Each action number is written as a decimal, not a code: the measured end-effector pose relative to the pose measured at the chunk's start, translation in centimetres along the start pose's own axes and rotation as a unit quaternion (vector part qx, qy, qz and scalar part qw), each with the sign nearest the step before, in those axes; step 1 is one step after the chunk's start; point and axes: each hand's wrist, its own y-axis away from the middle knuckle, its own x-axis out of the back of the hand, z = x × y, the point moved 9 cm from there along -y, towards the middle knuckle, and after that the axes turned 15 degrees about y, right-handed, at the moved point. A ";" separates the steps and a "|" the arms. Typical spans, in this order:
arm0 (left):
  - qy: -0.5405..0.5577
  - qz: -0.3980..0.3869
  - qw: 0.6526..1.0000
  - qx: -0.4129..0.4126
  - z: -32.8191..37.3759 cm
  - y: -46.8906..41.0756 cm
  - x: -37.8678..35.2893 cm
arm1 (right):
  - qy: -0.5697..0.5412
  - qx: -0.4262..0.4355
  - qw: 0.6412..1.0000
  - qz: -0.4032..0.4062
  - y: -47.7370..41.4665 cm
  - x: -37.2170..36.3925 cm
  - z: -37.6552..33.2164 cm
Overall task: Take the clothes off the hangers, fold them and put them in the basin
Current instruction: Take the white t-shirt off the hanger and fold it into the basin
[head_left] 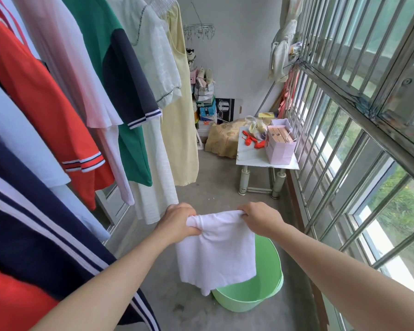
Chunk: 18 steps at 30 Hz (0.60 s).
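I hold a white garment (219, 249) in front of me by its top edge, doubled over and hanging down. My left hand (177, 219) grips its left corner and my right hand (261, 217) grips its right corner. Below and behind the cloth stands a light green basin (268, 285) on the concrete floor, partly hidden by the garment. Along the left hang several clothes: a red shirt (46, 106), a green and navy shirt (120, 75), a white blouse (153, 56) and a pale yellow dress (179, 120).
A small white table (253, 158) with a pink paper bag (280, 142) stands by the barred window (356, 115) on the right. Boxes and a sack (222, 137) are piled at the far wall. Concrete floor runs between the clothes and the window.
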 end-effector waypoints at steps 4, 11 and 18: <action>0.053 -0.016 0.997 0.062 -1.7 -0.3 -0.3 | -0.066 -0.028 0.997 -0.034 0.3 -1.4 0.3; 0.019 0.018 0.993 0.116 -2.8 -1.4 -1.4 | -0.531 -0.209 0.815 -0.101 1.5 -5.4 2.7; 0.422 -0.015 0.870 0.255 -3.0 -3.8 -7.4 | -0.486 -0.196 0.849 -0.065 -4.2 -7.0 7.3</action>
